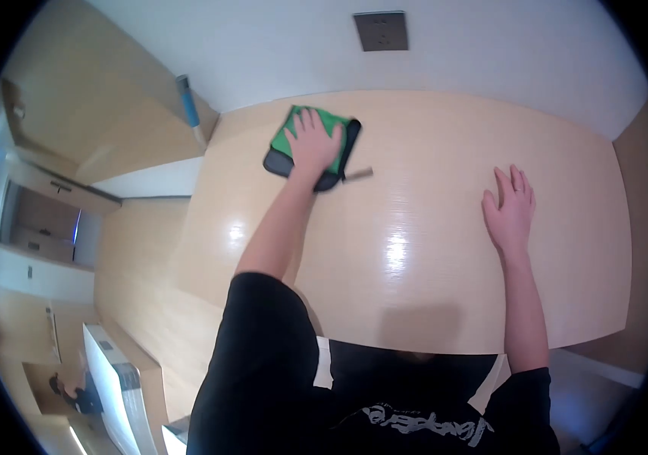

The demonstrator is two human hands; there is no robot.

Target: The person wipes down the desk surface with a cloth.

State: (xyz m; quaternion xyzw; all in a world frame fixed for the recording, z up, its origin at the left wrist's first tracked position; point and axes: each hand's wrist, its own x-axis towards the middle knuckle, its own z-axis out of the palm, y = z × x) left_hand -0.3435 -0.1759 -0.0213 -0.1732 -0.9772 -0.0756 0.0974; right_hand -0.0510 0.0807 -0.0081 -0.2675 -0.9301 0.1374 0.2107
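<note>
Near the far left of the light wooden tabletop (445,220), a folded green and dark grey cloth (286,161) lies flat. A small greyish strip (359,175) sticks out from its right side. My left hand (313,142) is on top of the cloth, palm down, with its fingers spread over the green part. My right hand (513,208) is over the right part of the tabletop with nothing in it. Its fingers are stretched out and a ring shows on one of them. Whether it touches the surface is hard to tell.
A white wall with a dark socket plate (381,31) borders the table's back. A blue-and-white stick-like object (189,106) stands at the back left corner. Wooden panels flank both sides. At lower left, another person (74,394) is beside a large white-topped box (115,387).
</note>
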